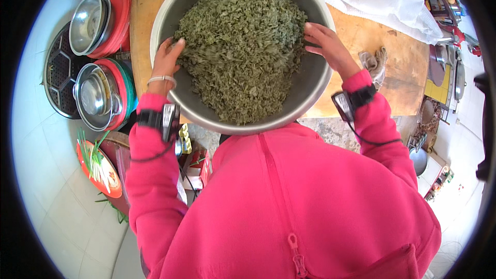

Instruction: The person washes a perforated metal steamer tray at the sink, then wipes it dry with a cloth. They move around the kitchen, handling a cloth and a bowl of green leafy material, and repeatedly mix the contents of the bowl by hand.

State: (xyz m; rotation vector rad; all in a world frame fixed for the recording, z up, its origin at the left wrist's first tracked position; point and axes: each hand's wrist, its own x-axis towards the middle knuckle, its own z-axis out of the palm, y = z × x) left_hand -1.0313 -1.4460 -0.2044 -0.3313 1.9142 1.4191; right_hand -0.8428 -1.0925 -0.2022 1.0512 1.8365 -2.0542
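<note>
A wide steel basin (313, 93) sits at the table's near edge, close against my front. It holds a heap of finely chopped, dull green leaves (243, 46), and a band across the middle of the heap is smeared by motion. My left hand (167, 59) reaches over the basin's left side, thumb and fingers apart, fingertips at the edge of the leaves. On the opposite side my right hand (329, 45) comes over the rim with its fingers spread, their tips beside the leaves. Neither hand shows anything in its grasp.
Around the basin lies a wooden table (361, 31). White plastic sheeting (372, 0) and a crumpled grey cloth (374, 66) lie on its right. To the left stand stacked metal bowls and coloured basins (93, 93), plus a red plate (103, 175) with green onions.
</note>
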